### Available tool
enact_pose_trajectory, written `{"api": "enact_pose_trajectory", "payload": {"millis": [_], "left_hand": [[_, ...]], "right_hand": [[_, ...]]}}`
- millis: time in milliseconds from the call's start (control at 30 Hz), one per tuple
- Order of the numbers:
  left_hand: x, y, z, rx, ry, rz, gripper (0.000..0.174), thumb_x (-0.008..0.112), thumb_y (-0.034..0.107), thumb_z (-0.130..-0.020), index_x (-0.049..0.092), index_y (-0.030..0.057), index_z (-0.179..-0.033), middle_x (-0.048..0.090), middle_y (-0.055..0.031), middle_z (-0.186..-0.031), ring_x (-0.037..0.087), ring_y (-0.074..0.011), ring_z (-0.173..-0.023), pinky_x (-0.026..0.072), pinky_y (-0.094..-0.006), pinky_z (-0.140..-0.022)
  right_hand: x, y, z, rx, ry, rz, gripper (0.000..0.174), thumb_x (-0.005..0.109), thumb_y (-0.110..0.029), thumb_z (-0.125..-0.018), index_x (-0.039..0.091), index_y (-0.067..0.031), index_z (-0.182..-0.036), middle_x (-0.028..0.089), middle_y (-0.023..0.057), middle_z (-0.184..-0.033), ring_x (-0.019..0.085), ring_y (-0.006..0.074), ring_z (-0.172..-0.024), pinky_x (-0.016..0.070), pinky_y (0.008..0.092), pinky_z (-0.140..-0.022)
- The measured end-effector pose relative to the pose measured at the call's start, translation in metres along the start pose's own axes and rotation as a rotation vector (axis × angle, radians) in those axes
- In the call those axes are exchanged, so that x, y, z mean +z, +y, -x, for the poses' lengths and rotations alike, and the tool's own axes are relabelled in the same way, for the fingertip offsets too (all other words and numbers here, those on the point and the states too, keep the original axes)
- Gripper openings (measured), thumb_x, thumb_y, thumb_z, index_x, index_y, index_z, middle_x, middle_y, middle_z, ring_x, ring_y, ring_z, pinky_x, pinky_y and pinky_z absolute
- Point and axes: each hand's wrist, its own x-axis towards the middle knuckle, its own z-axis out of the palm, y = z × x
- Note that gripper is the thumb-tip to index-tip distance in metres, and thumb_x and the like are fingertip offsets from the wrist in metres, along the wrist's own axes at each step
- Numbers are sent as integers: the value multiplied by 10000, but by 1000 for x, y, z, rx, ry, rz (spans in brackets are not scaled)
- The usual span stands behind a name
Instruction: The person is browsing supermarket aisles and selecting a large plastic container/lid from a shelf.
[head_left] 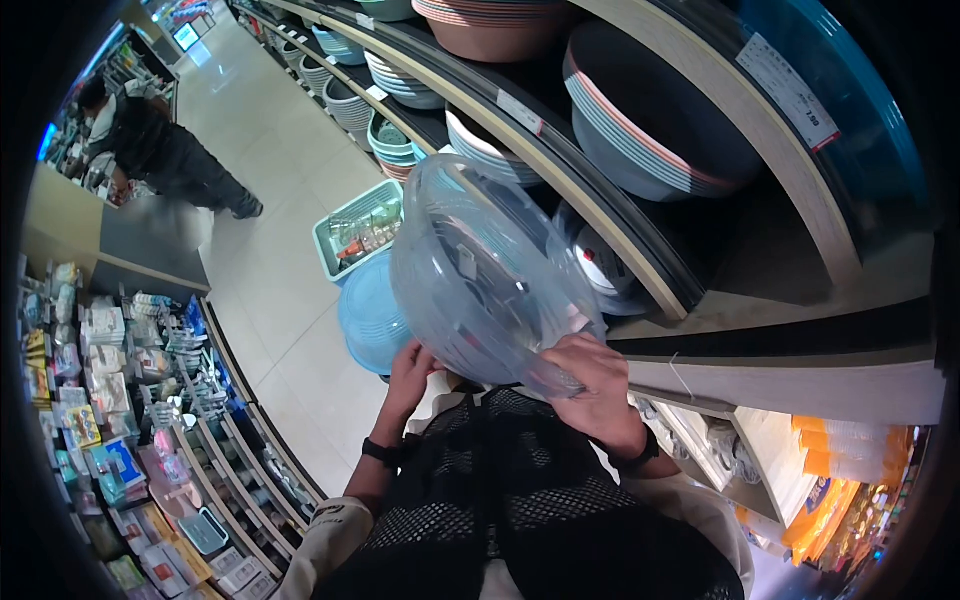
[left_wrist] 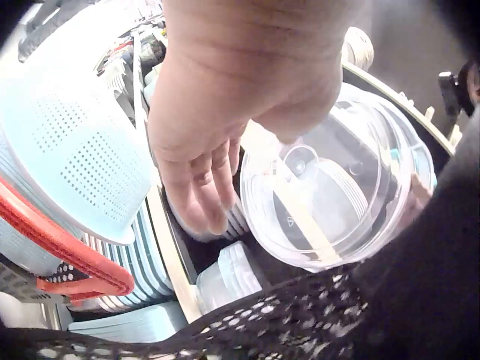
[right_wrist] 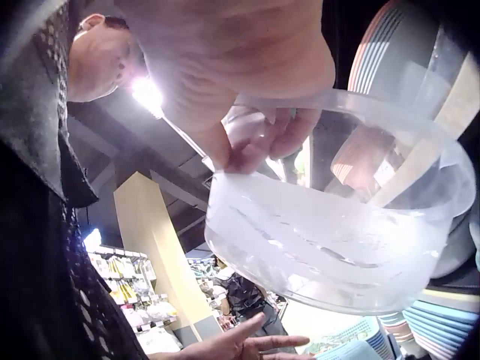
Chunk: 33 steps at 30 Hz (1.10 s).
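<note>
A clear plastic basin (head_left: 470, 290) is held tilted in front of the person's chest. My right hand (head_left: 590, 385) grips its rim on the near right side, with fingers curled over the edge in the right wrist view. My left hand (head_left: 408, 378) is just left of the basin, its fingers (left_wrist: 201, 187) extended and holding nothing. In the right wrist view, the left hand (right_wrist: 244, 346) shows spread fingers below the basin (right_wrist: 322, 247). Close to the left hand is a light blue perforated colander (left_wrist: 90, 157), seen as a round blue shape (head_left: 370, 312) in the head view.
Stacked basins (head_left: 650, 130) fill the shelves ahead and right, with another clear basin (head_left: 610, 270) on the lower shelf. A mint basket (head_left: 330, 235) stands beyond the colander. A red handle (left_wrist: 67, 240) crosses the lower left. Another person (head_left: 150, 150) stands up the aisle, by goods racks.
</note>
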Motion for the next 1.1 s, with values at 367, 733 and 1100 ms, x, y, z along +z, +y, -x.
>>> {"api": "enact_pose_trajectory", "payload": {"millis": [367,733,1100], "left_hand": [[-17,25,-1,26,11,275,754,208,598,-1084,188,72,-1624,335,-167,-1614,331,-323,-1495,314,-480,-1204],[-4,73,13,156,59,44,794,337,557,-1078,131,27,-1632,231,-161,-1668,269,-314,-1525,231,-484,-1235],[-18,79,20,403,254,-157,680,602,366,-997,400,20,-1547,450,-159,-1552,410,-295,-1449,298,-440,-1203]], "right_hand": [[25,32,23,542,404,-1080,166,666,-128,-940,688,30,-987,694,70,-834,646,156,-736,505,315,-706],[40,74,29,714,546,-1329,342,579,-199,-1012,552,-62,-1324,646,71,-1214,645,208,-1083,539,403,-904],[36,82,20,986,533,-1586,344,490,-326,-1082,564,-176,-1383,674,24,-1084,641,181,-931,524,391,-829]]}}
